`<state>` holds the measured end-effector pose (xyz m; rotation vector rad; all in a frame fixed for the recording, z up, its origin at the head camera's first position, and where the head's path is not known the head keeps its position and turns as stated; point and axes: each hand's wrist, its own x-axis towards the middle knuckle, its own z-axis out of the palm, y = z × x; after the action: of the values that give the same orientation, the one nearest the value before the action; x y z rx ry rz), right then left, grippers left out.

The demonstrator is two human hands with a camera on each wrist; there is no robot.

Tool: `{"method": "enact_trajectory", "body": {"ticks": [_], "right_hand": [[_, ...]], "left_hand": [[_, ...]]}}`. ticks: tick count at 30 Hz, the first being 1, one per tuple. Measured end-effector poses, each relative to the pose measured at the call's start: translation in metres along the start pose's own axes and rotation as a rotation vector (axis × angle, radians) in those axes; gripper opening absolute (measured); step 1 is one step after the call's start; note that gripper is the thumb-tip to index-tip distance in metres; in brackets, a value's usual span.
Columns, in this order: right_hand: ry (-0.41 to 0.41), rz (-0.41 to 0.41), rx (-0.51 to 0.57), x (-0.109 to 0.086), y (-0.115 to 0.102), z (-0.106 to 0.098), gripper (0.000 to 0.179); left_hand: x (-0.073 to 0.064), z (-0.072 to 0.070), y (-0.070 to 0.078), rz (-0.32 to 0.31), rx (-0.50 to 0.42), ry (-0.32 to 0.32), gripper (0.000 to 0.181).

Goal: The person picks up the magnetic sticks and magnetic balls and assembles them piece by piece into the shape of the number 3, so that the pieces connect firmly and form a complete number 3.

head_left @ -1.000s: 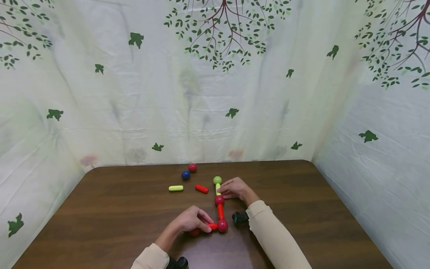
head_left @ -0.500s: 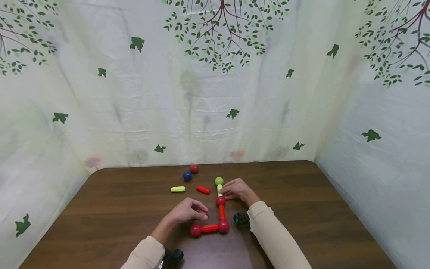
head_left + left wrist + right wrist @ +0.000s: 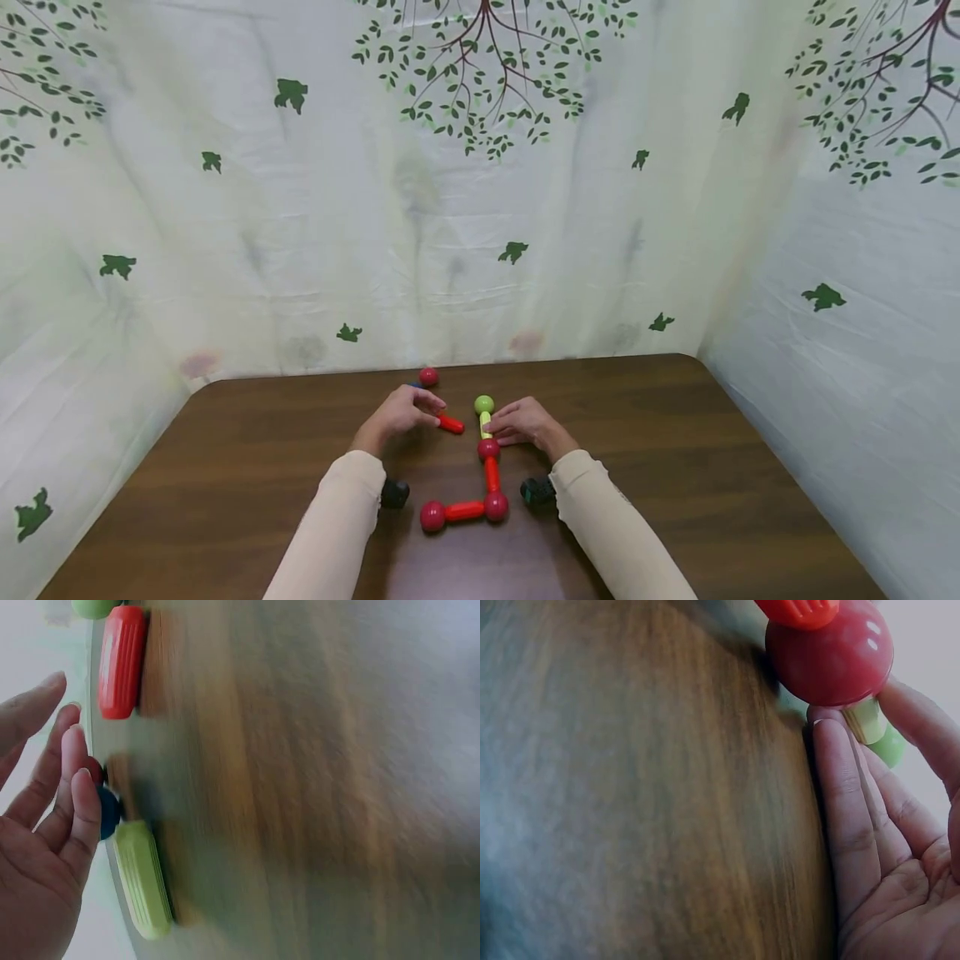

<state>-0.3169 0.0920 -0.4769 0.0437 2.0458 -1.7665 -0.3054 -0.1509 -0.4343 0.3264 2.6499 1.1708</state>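
My left hand is in the air at the loose red stick, fingers loosely bent, nothing in its grasp. In the left wrist view, that red stick lies beyond the fingertips, and a loose yellow-green stick lies below the hand. My right hand pinches the yellow-green stick between a green ball and a red ball. From there a red stick runs to a corner ball. Another red stick leads left to an end ball.
A loose red ball sits near the table's far edge. Beside it is a blue ball, mostly hidden by my left hand in the head view. A patterned cloth hangs behind the brown table.
My left hand has let go of the near red stick and moved up and away to the loose sticks at the back. The right hand stays at the yellow-green stick.
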Motion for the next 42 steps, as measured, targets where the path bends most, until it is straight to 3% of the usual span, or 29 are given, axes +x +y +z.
{"method": "enact_trajectory", "body": {"ticks": [8,20,28,35,42], "right_hand": [[-0.017,0.007,0.014,0.003,-0.001,0.007,0.023],[-0.025,0.024,0.025,0.004,-0.003,0.011,0.024],[-0.014,0.024,0.003,0.004,-0.002,0.006,0.022],[-0.018,0.019,-0.017,0.001,-0.004,0.003,0.024],[-0.003,0.044,0.002,-0.001,-0.003,0.001,0.024]], "left_hand": [[0.009,0.01,-0.002,-0.03,0.1,-0.005,0.025],[0.012,0.013,-0.008,-0.053,0.322,0.028,0.015],[0.011,0.013,0.006,0.012,0.44,0.047,0.013],[0.018,0.011,0.015,0.018,0.461,0.102,0.014],[0.029,0.011,0.023,0.061,0.499,0.09,0.011]]}}
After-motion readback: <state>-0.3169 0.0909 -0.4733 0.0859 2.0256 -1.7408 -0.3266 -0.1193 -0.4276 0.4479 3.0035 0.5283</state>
